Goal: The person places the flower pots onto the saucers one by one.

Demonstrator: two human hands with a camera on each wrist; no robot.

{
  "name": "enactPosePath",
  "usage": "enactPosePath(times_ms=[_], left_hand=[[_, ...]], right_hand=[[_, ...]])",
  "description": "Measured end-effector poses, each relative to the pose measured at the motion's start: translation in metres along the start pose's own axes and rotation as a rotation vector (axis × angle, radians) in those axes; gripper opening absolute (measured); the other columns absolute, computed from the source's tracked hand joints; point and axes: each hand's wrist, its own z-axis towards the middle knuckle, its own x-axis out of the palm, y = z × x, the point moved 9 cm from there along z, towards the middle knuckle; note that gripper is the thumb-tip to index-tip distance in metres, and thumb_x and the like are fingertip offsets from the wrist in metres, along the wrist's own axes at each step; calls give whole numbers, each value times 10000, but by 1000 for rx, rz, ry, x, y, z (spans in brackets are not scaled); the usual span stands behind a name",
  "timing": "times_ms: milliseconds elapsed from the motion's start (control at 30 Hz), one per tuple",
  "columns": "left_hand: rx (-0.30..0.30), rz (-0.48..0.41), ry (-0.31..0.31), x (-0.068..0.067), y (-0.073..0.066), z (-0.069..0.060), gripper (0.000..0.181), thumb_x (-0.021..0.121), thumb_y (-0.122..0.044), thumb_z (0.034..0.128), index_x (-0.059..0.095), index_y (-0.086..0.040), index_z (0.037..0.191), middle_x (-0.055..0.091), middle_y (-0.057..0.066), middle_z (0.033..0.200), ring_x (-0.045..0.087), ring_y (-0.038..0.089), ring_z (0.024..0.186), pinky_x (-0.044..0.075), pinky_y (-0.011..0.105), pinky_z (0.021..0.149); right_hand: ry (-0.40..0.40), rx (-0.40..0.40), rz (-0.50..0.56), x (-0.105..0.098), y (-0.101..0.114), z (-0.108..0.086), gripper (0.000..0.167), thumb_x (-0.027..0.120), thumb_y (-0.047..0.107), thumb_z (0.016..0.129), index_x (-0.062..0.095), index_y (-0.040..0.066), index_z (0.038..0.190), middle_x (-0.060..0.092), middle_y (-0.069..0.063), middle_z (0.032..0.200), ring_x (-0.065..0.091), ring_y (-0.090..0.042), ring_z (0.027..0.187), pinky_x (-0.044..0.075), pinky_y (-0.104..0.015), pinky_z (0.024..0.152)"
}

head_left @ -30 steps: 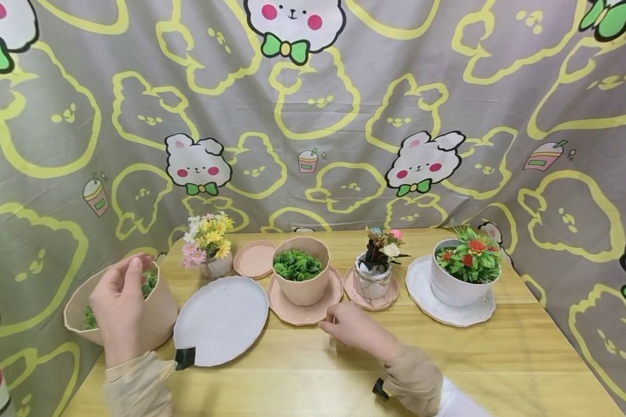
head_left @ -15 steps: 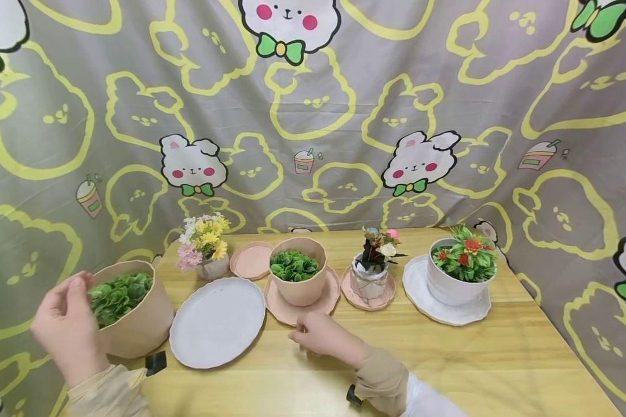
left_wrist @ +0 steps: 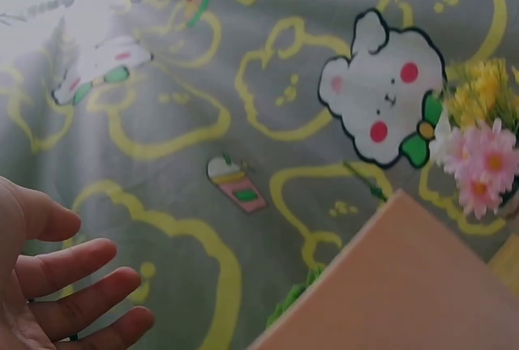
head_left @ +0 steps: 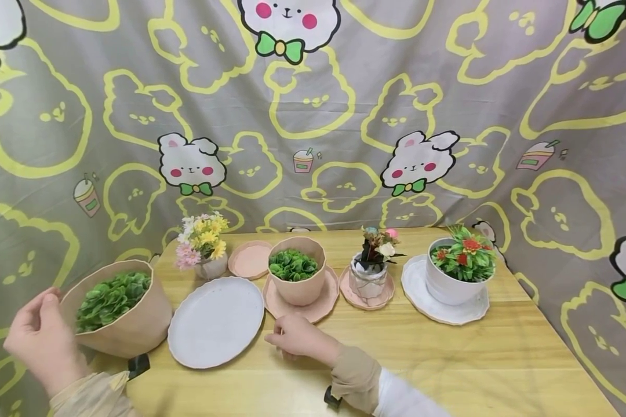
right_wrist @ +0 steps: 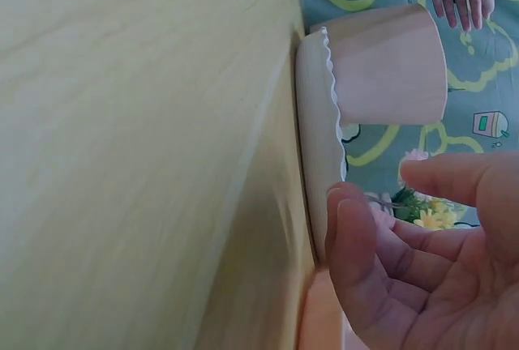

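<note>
My left hand (head_left: 44,341), fingers loosely bent and holding nothing, hovers at the left side of the large pink pot (head_left: 135,324) of green leaves (head_left: 112,298). In the left wrist view that hand (left_wrist: 69,285) is apart from the pot's wall (left_wrist: 405,285). My right hand (head_left: 302,339) is over the table just in front of the middle pink saucer (head_left: 313,313), its fingers loosely curled with nothing in them. Between the hands lies a large white plate (head_left: 216,324). The right wrist view shows the right hand (right_wrist: 430,261) near the white plate's scalloped edge (right_wrist: 316,123).
A smaller pink pot (head_left: 297,286) stands on the middle saucer. Behind the white plate are a daisy pot (head_left: 211,267) and a small pink saucer (head_left: 250,259). To the right stand a small flower pot (head_left: 367,281) and a white pot (head_left: 454,284), both on saucers.
My left hand has moved left and down, off from in front of the large pot, which looks more upright. My right hand has moved left along the table's front.
</note>
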Motion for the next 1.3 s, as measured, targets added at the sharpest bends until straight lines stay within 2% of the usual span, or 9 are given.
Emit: enactPosePath(times_ms=[167, 400, 533, 633, 733, 900, 1033, 1200, 1300], left_hand=[[-74, -24, -26, -13, 12, 9, 173, 680, -60, 884, 751, -42, 1040, 715, -51, 986, 653, 69, 970, 499, 96, 808], [-111, 37, -62, -26, 20, 18, 229, 616, -39, 905, 746, -88, 1087, 666, -90, 1057, 587, 42, 1044, 451, 92, 864], [-133, 56, -81, -33, 26, 23, 249, 605, -47, 913, 739, -111, 1112, 634, -95, 1089, 575, 30, 1032, 468, 80, 822], [-168, 13, -78, -35, 34, 27, 274, 599, -18, 910, 729, -116, 1131, 613, -76, 1123, 574, 36, 1034, 484, 50, 764], [-192, -44, -72, -37, 42, 30, 310, 588, 10, 911, 707, -117, 1167, 595, -55, 1149, 553, 47, 1076, 492, 48, 764], [-222, -116, -67, -39, 54, 36, 351, 595, 0, 925, 657, -132, 1245, 588, -57, 1179, 504, 35, 1151, 432, 41, 901], [-242, -139, -74, -41, 64, 40, 381, 559, 3, 946, 620, -138, 1294, 555, -70, 1196, 471, 19, 1168, 391, 37, 939], [-298, -209, -92, -40, 81, 42, 392, 565, -29, 950, 605, -145, 1322, 534, -80, 1356, 447, 44, 1312, 350, 75, 1044], [-324, -274, -112, -39, 87, 42, 366, 567, -41, 944, 631, -143, 1290, 542, -76, 1389, 455, 44, 1325, 339, 86, 1060]], right_hand=[[7, 2, 10, 8, 3, 10, 364, 600, 297, 955, 515, 133, 641, 572, -51, 439, 467, -93, 311, 403, -193, 417], [-4, 17, 59, 14, 4, 23, 367, 594, 279, 960, 540, 124, 631, 539, -24, 428, 484, -110, 321, 417, -213, 412], [-12, 38, 77, 16, 3, 27, 382, 600, 274, 955, 556, 101, 617, 533, -21, 421, 479, -99, 319, 428, -225, 394], [-23, 56, 82, 18, 2, 29, 397, 608, 261, 949, 556, 86, 597, 530, -29, 417, 480, -102, 315, 438, -232, 373], [-28, 69, 86, 20, 0, 31, 414, 607, 248, 944, 538, 91, 567, 508, -16, 404, 475, -99, 311, 436, -233, 350], [-29, 85, 95, 24, 0, 33, 415, 601, 243, 937, 496, 131, 552, 478, 16, 387, 469, -91, 305, 435, -237, 340], [-35, 79, 66, 24, 2, 34, 436, 601, 249, 940, 498, 128, 533, 495, -1, 385, 473, -96, 296, 435, -234, 345], [-37, 75, 40, 26, 4, 36, 451, 593, 247, 948, 507, 119, 525, 519, -16, 394, 479, -88, 295, 434, -222, 333], [-41, 80, 42, 26, 4, 37, 433, 593, 241, 951, 509, 114, 546, 522, -20, 401, 482, -95, 299, 432, -221, 330]])
